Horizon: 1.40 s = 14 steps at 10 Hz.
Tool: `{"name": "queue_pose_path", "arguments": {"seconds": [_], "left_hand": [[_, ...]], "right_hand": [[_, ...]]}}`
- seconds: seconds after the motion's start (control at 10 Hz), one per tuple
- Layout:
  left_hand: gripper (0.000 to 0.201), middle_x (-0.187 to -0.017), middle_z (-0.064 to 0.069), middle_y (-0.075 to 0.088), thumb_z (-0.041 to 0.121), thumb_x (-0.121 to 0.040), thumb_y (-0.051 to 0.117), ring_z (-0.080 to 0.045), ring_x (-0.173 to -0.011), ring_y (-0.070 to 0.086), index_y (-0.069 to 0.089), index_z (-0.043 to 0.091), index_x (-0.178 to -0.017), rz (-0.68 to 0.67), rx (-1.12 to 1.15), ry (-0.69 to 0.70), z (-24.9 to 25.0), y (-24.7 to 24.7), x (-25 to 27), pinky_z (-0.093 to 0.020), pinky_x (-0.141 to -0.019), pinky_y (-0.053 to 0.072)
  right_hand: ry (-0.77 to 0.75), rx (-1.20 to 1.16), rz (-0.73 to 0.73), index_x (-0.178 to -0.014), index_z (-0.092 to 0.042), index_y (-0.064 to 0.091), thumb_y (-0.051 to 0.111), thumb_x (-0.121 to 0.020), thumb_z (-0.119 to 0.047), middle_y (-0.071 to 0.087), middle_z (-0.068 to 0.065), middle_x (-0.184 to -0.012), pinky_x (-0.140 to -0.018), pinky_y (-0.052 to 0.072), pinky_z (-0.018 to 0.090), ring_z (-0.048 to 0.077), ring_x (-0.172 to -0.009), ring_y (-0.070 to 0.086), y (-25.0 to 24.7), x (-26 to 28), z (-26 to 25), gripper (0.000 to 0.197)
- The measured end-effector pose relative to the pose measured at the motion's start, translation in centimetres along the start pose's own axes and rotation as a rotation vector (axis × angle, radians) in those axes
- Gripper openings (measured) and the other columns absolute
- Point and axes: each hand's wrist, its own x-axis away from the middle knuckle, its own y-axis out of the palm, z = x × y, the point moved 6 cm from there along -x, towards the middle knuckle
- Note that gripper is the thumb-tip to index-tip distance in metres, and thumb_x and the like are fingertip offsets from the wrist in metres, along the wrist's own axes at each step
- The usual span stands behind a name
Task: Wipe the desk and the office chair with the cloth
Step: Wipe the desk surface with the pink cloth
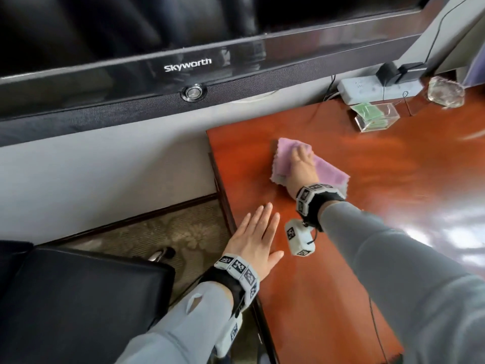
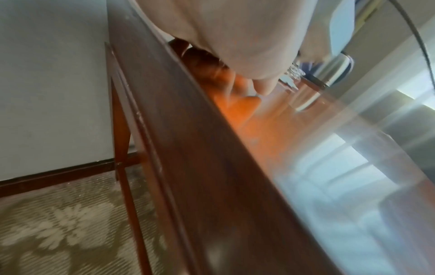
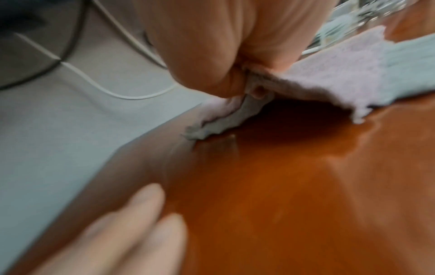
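While the left hand [image 1: 256, 236] rests flat and spread on the desk [image 1: 341, 258], the right hand [image 1: 301, 168] just ahead presses the cloth [image 1: 328, 172], thumb pinching its edge, unwiped wood stretching rightward.

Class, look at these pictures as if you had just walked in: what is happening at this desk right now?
A person is wiping the desk. Their right hand presses a pink cloth onto the reddish wood near the far left corner, the thumb tucked into a fold of it. The left hand rests flat, fingers straight, at the desk's left edge. A clear box and a power strip sit further back. The black office chair stands to the left, untouched.
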Motion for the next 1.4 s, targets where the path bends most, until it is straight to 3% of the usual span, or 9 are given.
{"name": "queue_pose_path", "arguments": {"seconds": [0.2,0.4,0.5,0.6,0.7,0.8,1.1,1.3,1.4], "left_hand": [[0.085,-0.162,-0.008,-0.027,0.063,-0.099,0.027,-0.023,-0.152,-0.018,-0.012,0.016,-0.158,0.058,-0.089,-0.077,-1.7,-2.3,-5.6,-0.045,-0.124,-0.004],[0.08,-0.159,-0.019,0.03,0.06,-0.092,0.021,-0.034,-0.149,0.023,0.04,0.008,-0.15,-0.084,-0.032,-0.192,-1.2,-1.9,-5.7,-0.049,-0.123,0.016],[0.056,-0.108,-0.02,0.071,0.053,-0.097,0.034,-0.021,-0.091,0.074,0.061,0.007,-0.117,-0.294,-0.815,0.12,1.6,-3.1,-5.0,-0.022,-0.084,0.057],[0.058,-0.127,-0.019,0.061,0.047,-0.099,0.025,-0.03,-0.117,0.063,0.059,0.012,-0.13,-0.276,-0.176,-0.339,-0.2,-2.4,-4.4,-0.06,-0.122,0.003],[0.076,-0.162,-0.018,0.023,0.053,-0.097,0.015,-0.033,-0.152,0.017,0.036,0.005,-0.152,-0.106,0.009,-0.271,0.0,-1.4,-3.4,-0.052,-0.124,0.009],[0.077,-0.163,-0.005,-0.025,0.055,-0.095,0.002,-0.021,-0.152,-0.017,-0.012,0.012,-0.157,-0.056,-0.026,-0.159,0.2,-1.1,-2.3,-0.044,-0.125,-0.003],[0.072,-0.164,-0.005,-0.023,0.033,-0.104,0.032,-0.019,-0.152,-0.017,-0.011,0.011,-0.158,-0.006,0.109,-0.283,2.6,0.4,1.7,-0.039,-0.123,-0.008],[0.062,-0.166,0.001,-0.011,0.015,-0.104,0.028,-0.01,-0.152,-0.01,0.001,0.015,-0.16,0.023,0.621,-0.382,4.8,0.8,6.8,-0.03,-0.123,-0.007],[0.058,-0.166,0.0,-0.014,0.022,-0.107,0.024,-0.012,-0.152,-0.011,0.002,0.014,-0.16,-0.061,0.497,-0.356,6.7,1.5,9.2,-0.032,-0.122,-0.006]], "right_hand": [[-0.046,0.092,-0.022,-0.153,0.004,0.002,0.061,-0.09,-0.02,0.0,0.021,-0.161,-0.12,0.006,0.048,0.042,-0.148,-0.002,-1.5,-5.2,0.7,0.09],[-0.462,0.156,-0.209,-0.153,-0.001,0.016,0.056,-0.082,-0.006,0.005,0.016,-0.162,-0.119,0.013,0.053,0.042,-0.147,0.004,1.3,-5.0,-9.6,0.082],[-0.648,0.248,-0.399,-0.156,-0.009,0.01,0.06,-0.084,-0.007,-0.004,0.011,-0.163,-0.12,0.003,0.046,0.04,-0.148,-0.003,5.1,-1.4,-14.1,0.088],[-0.713,0.235,-0.475,-0.157,-0.01,0.007,0.059,-0.09,-0.008,-0.005,0.009,-0.164,-0.12,0.001,0.041,0.034,-0.15,-0.005,5.4,-0.8,-14.0,0.085],[-0.671,0.135,-0.421,-0.157,-0.013,0.008,0.039,-0.089,0.011,-0.008,0.008,-0.164,-0.122,0.001,0.035,0.031,-0.151,-0.007,2.9,-2.6,-9.9,0.079],[-0.564,0.124,-0.332,-0.157,-0.014,0.007,0.041,-0.085,0.016,-0.009,0.009,-0.164,-0.123,0.001,0.038,0.03,-0.151,-0.008,0.2,-3.6,-3.7,0.085],[-0.529,0.081,-0.22,-0.157,-0.012,0.009,0.051,-0.086,0.007,-0.007,0.009,-0.164,-0.123,-0.001,0.045,0.031,-0.15,-0.013,1.5,10.1,5.9,0.085],[-0.536,0.015,-0.246,-0.157,-0.011,0.01,0.058,-0.087,-0.007,-0.007,0.008,-0.164,-0.122,-0.002,0.047,0.033,-0.15,-0.014,5.9,24.1,6.0,0.085],[-0.572,-0.08,-0.304,-0.157,-0.011,0.008,0.063,-0.085,-0.014,-0.008,0.008,-0.164,-0.122,-0.009,0.045,0.029,-0.148,-0.019,8.5,32.2,5.4,0.091]]}}
